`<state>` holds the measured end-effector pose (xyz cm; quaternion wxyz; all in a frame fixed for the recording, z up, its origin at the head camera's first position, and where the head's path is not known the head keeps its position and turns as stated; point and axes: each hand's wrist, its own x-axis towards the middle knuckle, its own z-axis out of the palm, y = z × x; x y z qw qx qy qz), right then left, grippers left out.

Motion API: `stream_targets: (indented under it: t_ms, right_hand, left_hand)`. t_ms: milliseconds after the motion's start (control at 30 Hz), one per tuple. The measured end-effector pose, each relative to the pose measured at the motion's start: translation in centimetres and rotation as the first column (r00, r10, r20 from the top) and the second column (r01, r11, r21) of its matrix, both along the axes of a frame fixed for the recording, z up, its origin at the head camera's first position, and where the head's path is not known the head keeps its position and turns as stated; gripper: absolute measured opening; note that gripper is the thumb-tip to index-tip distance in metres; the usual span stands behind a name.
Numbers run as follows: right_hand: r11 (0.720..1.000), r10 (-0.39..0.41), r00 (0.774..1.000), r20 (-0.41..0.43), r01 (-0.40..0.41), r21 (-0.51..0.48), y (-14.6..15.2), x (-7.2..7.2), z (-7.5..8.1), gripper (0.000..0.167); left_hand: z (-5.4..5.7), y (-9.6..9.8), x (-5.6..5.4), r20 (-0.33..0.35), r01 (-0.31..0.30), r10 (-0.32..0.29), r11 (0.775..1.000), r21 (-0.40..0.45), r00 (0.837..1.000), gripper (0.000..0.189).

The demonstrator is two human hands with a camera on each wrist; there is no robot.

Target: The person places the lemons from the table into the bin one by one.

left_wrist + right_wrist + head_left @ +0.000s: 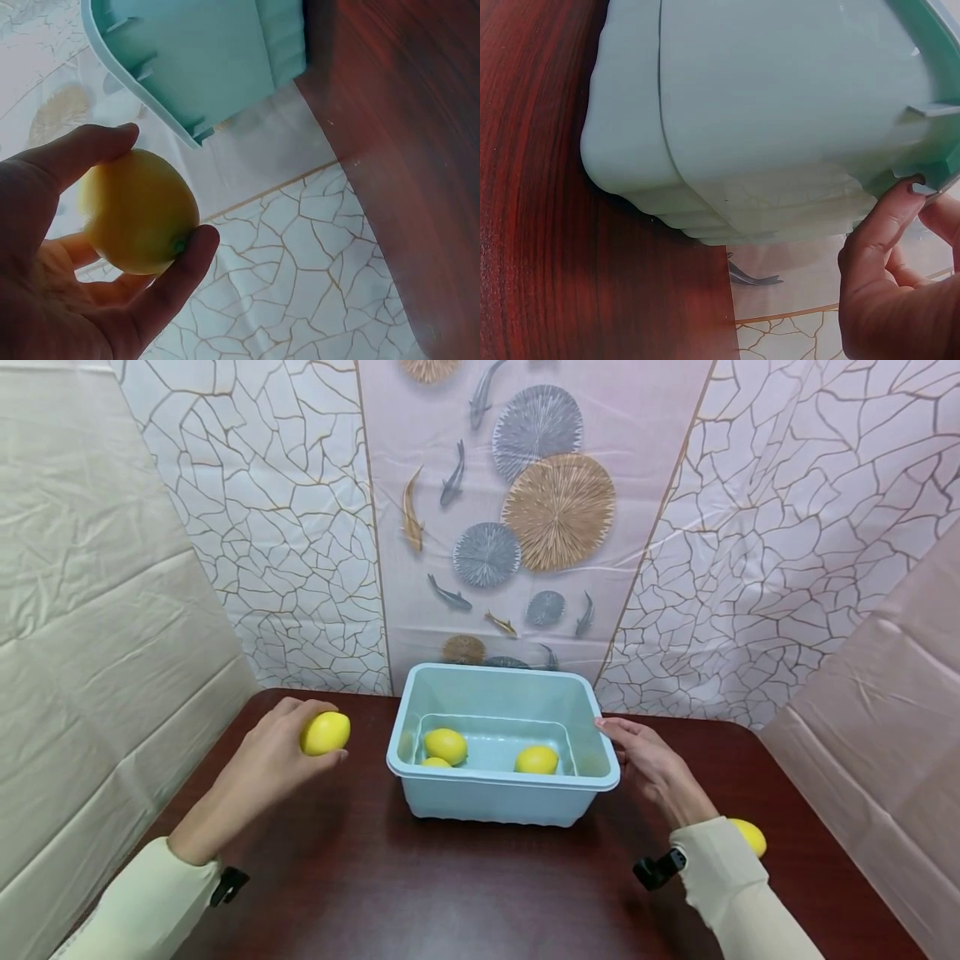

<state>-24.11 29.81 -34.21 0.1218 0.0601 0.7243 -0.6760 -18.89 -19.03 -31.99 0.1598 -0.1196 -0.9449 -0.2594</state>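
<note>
A yellow lemon (326, 733) is held in my left hand (281, 747), thumb and fingers curled round it, to the left of a light blue plastic bin (495, 782). In the left wrist view the same lemon (139, 210) shows a greenish tip beside one finger. My right hand (651, 762) pinches the bin's right rim; in the right wrist view its thumb (885, 225) presses beneath the lip of the bin (765, 82). Inside the bin lie a lemon (446, 747) at the left, a second lemon (437, 762) partly hidden by the front wall, and another lemon (537, 760) at the right.
One more lemon (748, 837) lies on the dark red wooden table (465, 893), partly behind my right sleeve. A patterned cloth backdrop (300, 527) rises behind the table's far edge, and pale cloth (97, 610) hangs along both sides.
</note>
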Motion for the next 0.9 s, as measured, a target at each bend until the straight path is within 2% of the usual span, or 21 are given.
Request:
stream_targets:
  t_ms: [367, 667, 900]
  right_hand:
    - [1.000, 0.003, 1.000, 0.006, -0.003, 0.009, 0.0, 0.1, 0.1, 0.054]
    - [1.000, -0.002, 1.000, 0.006, 0.002, 0.013, -0.1, 0.0, 0.2, 0.057]
    - [1.000, -0.003, 1.000, -0.002, 0.003, 0.028, -0.1, 0.1, 0.1, 0.057]
  left_hand:
    - [0.8, 2.1, -0.9, -0.031, -0.005, 0.007, 0.998, 0.061, 0.999, 0.054]
    - [1.2, 4.6, -1.7, -0.037, 0.080, -0.077, 0.993, 0.086, 0.996, 0.052]
    - [1.5, 6.1, -2.1, -0.010, 0.101, -0.100, 0.992, 0.077, 0.995, 0.054]
